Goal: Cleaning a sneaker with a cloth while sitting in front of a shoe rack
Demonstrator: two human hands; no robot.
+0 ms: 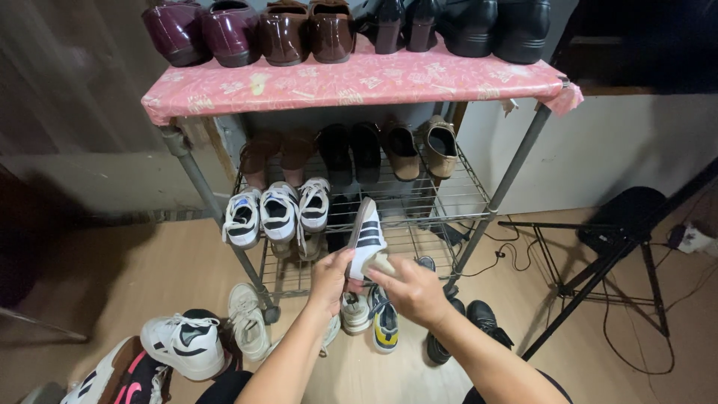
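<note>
One striped sneaker [368,236], two hands [329,278] [413,290] holding it.

Glossy loafers [284,34] top the pink-covered rack [351,82]

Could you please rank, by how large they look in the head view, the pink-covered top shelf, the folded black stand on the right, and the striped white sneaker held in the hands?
1. Pink floral-covered top shelf, the widest.
2. Folded black metal stand.
3. White sneaker with dark stripes, gripped by left hand and right hand; being nearer the camera, it looks relatively enlarged.
</note>
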